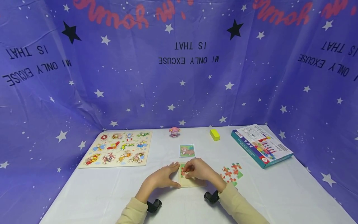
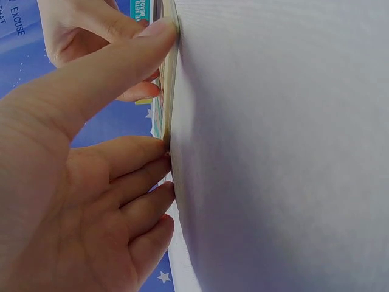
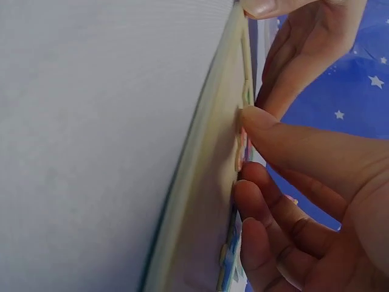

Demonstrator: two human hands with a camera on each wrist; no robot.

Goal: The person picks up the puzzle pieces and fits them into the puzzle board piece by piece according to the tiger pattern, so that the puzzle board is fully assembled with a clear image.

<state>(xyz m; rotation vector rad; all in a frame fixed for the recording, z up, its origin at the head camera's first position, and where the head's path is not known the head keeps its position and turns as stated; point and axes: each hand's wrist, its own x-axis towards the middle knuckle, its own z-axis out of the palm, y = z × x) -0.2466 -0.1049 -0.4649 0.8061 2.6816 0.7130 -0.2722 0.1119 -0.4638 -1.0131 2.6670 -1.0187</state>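
A small wooden puzzle tray (image 1: 195,183) lies on the white table, with a few green and red jigsaw pieces (image 1: 182,170) at its left side. My left hand (image 1: 165,177) rests along the tray's left edge, the thumb at the near corner and the fingers fairly straight at the far end. Above the tray, my right hand (image 1: 199,169) pinches a jigsaw piece (image 3: 242,143) between thumb and fingertips, low over the bare wood. Those fingers cover most of the piece. Several loose jigsaw pieces (image 1: 231,172) lie to the right, partly behind the right wrist.
A picture card (image 1: 187,151) with a bear lies beyond the tray. Farther back stand a pink figurine (image 1: 174,132) and a yellow block (image 1: 214,134). An insect puzzle board (image 1: 116,149) is at left, a teal-edged box (image 1: 261,145) at right. Starry purple cloth (image 1: 179,81) hangs behind.
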